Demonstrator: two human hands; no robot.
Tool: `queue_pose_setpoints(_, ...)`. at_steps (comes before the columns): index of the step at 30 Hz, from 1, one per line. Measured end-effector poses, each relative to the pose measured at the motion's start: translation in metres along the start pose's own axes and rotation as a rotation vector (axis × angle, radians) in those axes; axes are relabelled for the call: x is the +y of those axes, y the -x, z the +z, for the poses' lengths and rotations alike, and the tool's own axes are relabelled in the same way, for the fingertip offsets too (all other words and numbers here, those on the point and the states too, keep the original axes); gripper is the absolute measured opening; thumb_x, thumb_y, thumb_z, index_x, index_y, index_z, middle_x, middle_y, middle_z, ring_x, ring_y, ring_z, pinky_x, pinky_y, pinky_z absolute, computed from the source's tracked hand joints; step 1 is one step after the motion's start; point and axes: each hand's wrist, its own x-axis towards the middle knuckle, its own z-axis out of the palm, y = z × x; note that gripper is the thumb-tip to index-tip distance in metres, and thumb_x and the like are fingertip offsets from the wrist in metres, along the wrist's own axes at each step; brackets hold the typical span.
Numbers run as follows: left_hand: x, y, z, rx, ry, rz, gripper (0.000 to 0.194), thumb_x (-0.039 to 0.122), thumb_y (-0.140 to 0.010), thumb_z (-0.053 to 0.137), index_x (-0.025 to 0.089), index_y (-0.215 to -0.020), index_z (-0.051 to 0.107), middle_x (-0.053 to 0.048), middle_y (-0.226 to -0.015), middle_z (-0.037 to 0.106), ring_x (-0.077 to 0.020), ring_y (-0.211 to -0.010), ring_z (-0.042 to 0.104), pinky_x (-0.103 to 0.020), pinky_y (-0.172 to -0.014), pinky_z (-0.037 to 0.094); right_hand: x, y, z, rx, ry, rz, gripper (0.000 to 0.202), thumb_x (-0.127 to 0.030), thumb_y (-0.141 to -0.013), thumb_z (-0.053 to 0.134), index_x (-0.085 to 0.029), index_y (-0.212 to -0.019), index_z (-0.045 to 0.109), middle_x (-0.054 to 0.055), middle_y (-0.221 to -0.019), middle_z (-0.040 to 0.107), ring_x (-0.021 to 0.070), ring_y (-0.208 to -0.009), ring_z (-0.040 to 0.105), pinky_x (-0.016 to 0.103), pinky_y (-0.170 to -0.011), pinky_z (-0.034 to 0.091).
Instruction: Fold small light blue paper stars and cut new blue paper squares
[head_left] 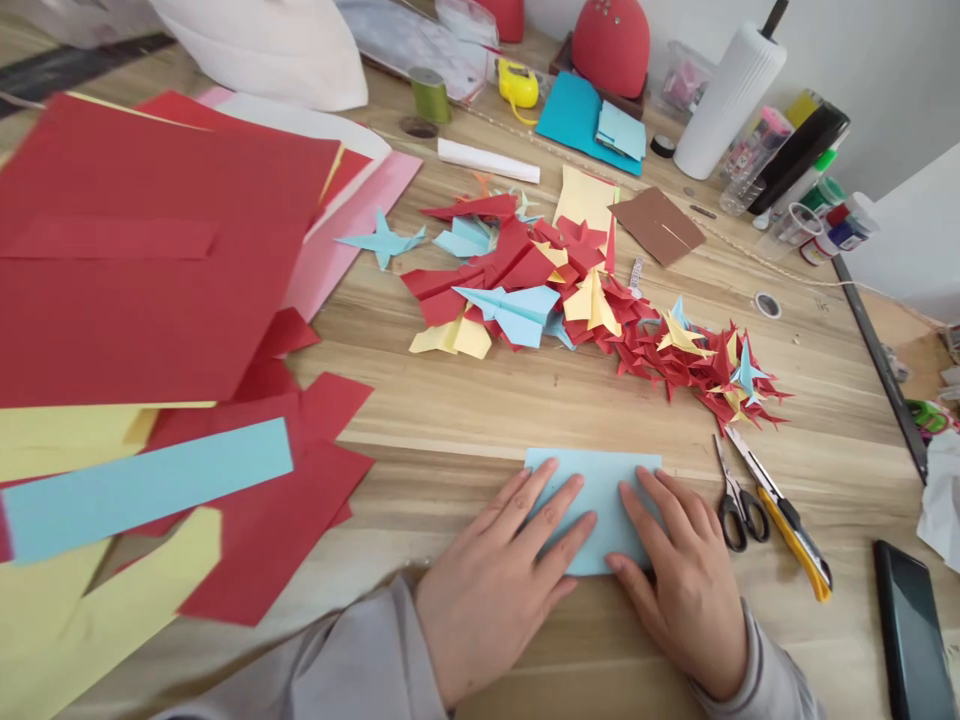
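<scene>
A light blue sheet of paper (600, 490) lies flat on the wooden table in front of me. My left hand (502, 570) rests on its left part, fingers spread. On its right part lies my right hand (679, 565), its fingers also stretched out over the paper. Just right of that hand are a pair of scissors (739, 505) and a yellow box cutter (784, 530). Beyond the sheet spreads a pile of folded paper pieces, with red stars (675, 345), a blue paper plane (517, 312) and a yellow paper plane (594, 302) among them.
Stacked red sheets (150, 310), a blue strip (150, 485) and yellow paper cover the left side. A phone (915, 630) lies at the right front. Along the back stand a white bottle (731, 95), small jars and a yellow tape measure (517, 85); brown paper (656, 225) lies nearer.
</scene>
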Motion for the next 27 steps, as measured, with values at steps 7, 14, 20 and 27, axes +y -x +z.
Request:
queue_pose_setpoints(7,0.0013,-0.0007,-0.0011,0.008,0.008,-0.008,0.042,0.044,-0.085,0.049,0.026,-0.123,0.054,-0.004,-0.137,0.046,-0.0282,-0.130,0.035,-0.044,-0.105,0.030,-0.0010,0.0006,0.0007,0.005,-0.029,0.020,0.046,-0.039,-0.083,0.054,-0.016,-0.123,0.053,0.015,-0.128,0.050,0.0312,-0.120,0.042,0.048,-0.094,0.040)
queue_pose_setpoints(14,0.0013,-0.0013,-0.0024,0.011,-0.007,-0.010,0.042,0.044,-0.084,0.051,0.027,-0.122,0.054,-0.004,-0.136,0.047,-0.0274,-0.131,0.034,-0.043,-0.106,0.028,-0.0071,0.0063,-0.0021,0.092,-0.035,0.234,0.045,-0.037,-0.085,0.050,-0.017,-0.125,0.052,0.016,-0.110,0.052,0.0268,-0.095,0.054,0.044,-0.079,0.048)
queue_pose_setpoints(20,0.0020,-0.0012,-0.0022,0.019,0.004,-0.018,0.040,0.043,-0.084,0.051,0.027,-0.121,0.055,-0.004,-0.135,0.048,-0.0280,-0.130,0.035,-0.043,-0.105,0.030,-0.0058,0.0066,-0.0017,0.057,-0.093,0.335,0.044,-0.035,-0.089,0.044,-0.015,-0.127,0.049,0.011,-0.085,0.062,0.0206,-0.072,0.060,0.030,-0.061,0.051)
queue_pose_setpoints(27,0.0020,-0.0013,-0.0021,0.010,0.013,-0.016,0.040,0.042,-0.084,0.051,0.026,-0.121,0.055,-0.004,-0.136,0.048,-0.0285,-0.131,0.034,-0.044,-0.105,0.031,-0.0037,0.0044,0.0000,0.085,-0.095,0.343,0.038,-0.033,-0.091,0.042,-0.012,-0.120,0.053,0.011,-0.085,0.069,0.0187,-0.067,0.065,0.027,-0.058,0.049)
